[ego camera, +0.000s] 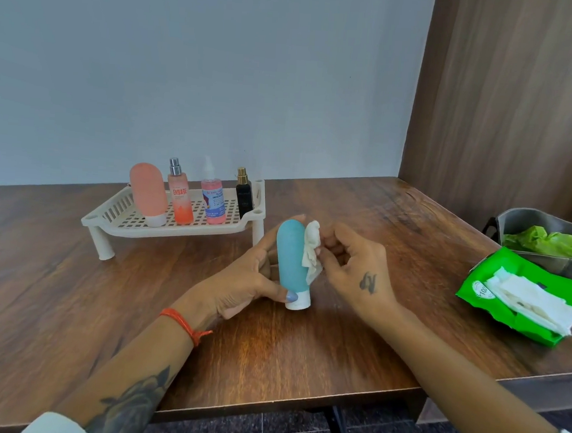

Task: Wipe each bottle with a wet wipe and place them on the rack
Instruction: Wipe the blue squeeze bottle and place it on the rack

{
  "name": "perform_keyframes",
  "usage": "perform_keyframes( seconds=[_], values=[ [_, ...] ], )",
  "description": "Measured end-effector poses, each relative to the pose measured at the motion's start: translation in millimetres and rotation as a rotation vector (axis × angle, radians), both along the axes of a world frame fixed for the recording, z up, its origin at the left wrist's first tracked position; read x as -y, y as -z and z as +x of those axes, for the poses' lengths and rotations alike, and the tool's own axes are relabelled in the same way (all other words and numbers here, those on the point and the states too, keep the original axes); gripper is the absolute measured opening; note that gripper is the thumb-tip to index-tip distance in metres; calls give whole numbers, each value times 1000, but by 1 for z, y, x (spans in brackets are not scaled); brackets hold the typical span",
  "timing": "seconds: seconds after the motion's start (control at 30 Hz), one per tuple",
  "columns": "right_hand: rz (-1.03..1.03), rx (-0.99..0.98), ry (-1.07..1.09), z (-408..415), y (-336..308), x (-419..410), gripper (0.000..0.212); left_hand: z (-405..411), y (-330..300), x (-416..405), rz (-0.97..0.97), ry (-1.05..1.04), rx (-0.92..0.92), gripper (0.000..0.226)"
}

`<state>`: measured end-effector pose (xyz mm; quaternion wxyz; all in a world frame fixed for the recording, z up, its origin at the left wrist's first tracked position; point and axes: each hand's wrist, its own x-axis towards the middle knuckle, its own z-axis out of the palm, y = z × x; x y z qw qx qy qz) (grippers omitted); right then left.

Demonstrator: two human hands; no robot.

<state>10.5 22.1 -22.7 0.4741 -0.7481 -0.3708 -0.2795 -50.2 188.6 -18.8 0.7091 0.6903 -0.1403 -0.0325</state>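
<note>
My left hand (240,280) grips a blue bottle (290,260) with a white cap, held cap-down just above the wooden table. My right hand (352,264) pinches a crumpled white wet wipe (312,251) against the bottle's right side. On the cream slotted rack (117,221) at the back left stand several bottles: a peach tube (149,191), a pink-orange spray bottle (180,196), a pink spray bottle with a blue label (213,202) and a small black bottle with a gold top (244,197).
An open green wet-wipe pack (484,285) with white wipes sticking out lies at the right. Behind it a grey bin (525,221) holds a green bag. The table's front edge runs just below my forearms. A wooden wall panel rises at the right.
</note>
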Motion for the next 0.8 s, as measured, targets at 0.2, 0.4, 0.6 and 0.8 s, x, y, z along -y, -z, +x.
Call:
perform_keyframes(
  seconds=[0.2,0.4,0.6,0.8],
  values=[
    [-163,6,-68,-3,7,14,7,-1,-1,-1,3,22,-5,98],
    [60,3,-82,-9,-5,13,18,0,-1,-2,-12,24,-30,97],
    [42,165,-8,0,-9,-6,20,0,1,-2,-4,6,-39,93],
    [-5,159,-85,-5,-2,4,23,1,0,-2,-20,2,-29,96]
  ],
)
